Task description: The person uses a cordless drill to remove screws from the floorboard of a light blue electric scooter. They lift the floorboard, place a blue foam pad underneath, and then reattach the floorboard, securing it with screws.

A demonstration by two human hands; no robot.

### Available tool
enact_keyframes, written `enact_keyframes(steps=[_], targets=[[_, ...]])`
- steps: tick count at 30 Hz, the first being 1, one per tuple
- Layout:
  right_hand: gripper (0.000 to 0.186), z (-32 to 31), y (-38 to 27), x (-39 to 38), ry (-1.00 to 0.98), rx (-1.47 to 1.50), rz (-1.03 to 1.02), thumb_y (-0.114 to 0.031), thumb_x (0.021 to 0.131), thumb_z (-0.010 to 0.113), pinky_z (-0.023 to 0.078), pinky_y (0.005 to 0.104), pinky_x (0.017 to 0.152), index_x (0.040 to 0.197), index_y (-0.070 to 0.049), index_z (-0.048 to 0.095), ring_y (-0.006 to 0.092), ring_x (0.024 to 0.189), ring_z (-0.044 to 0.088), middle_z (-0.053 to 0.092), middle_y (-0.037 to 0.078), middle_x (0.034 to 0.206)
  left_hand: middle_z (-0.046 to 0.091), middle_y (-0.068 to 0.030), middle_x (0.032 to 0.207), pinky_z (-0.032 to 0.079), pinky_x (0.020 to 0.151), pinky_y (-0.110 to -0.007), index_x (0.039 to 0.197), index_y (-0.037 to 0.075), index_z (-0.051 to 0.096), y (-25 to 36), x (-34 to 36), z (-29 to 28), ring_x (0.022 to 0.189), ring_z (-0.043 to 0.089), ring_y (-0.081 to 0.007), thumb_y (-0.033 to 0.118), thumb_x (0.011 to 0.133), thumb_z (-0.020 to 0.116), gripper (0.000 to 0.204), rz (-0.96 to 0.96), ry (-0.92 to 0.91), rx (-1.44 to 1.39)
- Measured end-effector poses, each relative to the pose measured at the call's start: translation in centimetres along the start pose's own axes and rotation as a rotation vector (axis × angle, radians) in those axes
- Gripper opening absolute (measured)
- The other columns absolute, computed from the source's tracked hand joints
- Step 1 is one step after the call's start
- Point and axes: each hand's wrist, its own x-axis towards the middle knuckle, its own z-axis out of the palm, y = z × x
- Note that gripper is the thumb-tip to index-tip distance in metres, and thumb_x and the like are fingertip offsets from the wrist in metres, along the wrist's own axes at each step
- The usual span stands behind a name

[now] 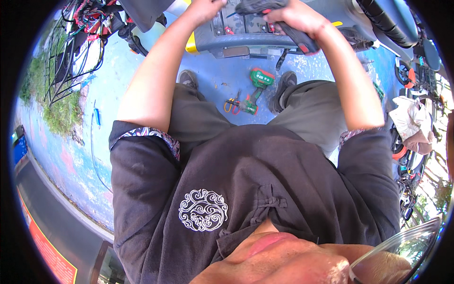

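My right hand (302, 18) is wrapped round the grip of a black cordless drill with red accents (261, 5). The tool lies crosswise over a dark grey vehicle body part (246, 41), its thin blue tip pointing left. At the upper edge, my left hand (204, 11) is over the left side of the same part; its fingers are partly cut off by the frame, and whether they grip anything is hidden. Small red pieces (229, 30) sit on the part between my hands. A yellow piece (191, 43) borders its left end.
Between my feet on the blue floor (156, 61) lie a green and red cordless impact wrench (257, 90) and pliers with yellow and red handles (232, 106). Tangled wiring (92, 19) and a black wire rack (71, 61) stand left. Parked two-wheelers and a pale cloth (410, 120) are right.
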Motion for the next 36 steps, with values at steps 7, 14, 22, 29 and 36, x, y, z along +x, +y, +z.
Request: enact_keyframes(steps=[7,14,22,29,36], targets=[[0.013,1.9,8.0,-6.2,0.353,0.581,-0.085,-0.01,0.09,0.075,0.05,0.0291,0.061,0.097,-0.004,0.067,0.014,0.064,0.063,0.066,0.004,0.076,0.075,-0.0176,0.099,0.055,0.084,-0.045,0.105,0.006,0.077,-3.3,1.4,4.0,0.093,0.071,-0.0355,0.03,0.086,0.077,0.03,-0.029,-0.143,0.496],[0.014,2.0,10.6,-7.2,0.418,0.691,0.088,-0.013,0.089,0.076,0.052,0.0302,0.061,0.097,-0.004,0.068,0.0141,0.065,0.064,0.066,0.003,0.075,0.075,-0.0136,0.088,0.055,0.078,-0.042,0.095,0.004,0.075,-0.7,1.1,3.6,0.082,0.071,-0.0304,0.03,0.087,0.077,0.027,-0.028,-0.322,0.507],[0.014,0.7,11.2,-8.3,0.447,0.605,-0.044,-0.014,0.09,0.076,0.051,0.03,0.06,0.096,-0.003,0.07,0.0119,0.065,0.062,0.066,0.003,0.075,0.07,-0.0089,0.072,0.052,0.069,-0.038,0.094,0.003,0.074,-1.8,3.0,4.5,0.07,0.066,-0.0214,0.031,0.093,0.073,0.028,-0.11,-0.349,0.421],[0.013,0.2,11.8,-9.3,0.403,0.557,-0.042,-0.015,0.09,0.076,0.05,0.029,0.061,0.095,-0.004,0.071,0.0109,0.066,0.061,0.065,0.001,0.075,0.07,-0.0053,0.071,0.05,0.066,-0.034,0.095,0.005,0.076,-0.3,3.4,4.3,0.068,0.064,-0.0174,0.033,0.092,0.076,0.028,-0.191,-0.48,0.484],[0.026,0.1,13.5,-9.6,0.405,0.473,-0.018,-0.029,0.084,0.077,0.05,0.0308,0.062,0.095,-0.005,0.075,0.0124,0.064,0.063,0.068,0.002,0.072,0.068,-0.0046,0.07,0.049,0.066,-0.033,0.093,0.003,0.074,-0.4,3.2,4.5,0.068,0.063,-0.015,0.032,0.093,0.076,0.029,-0.169,-0.486,0.476]])
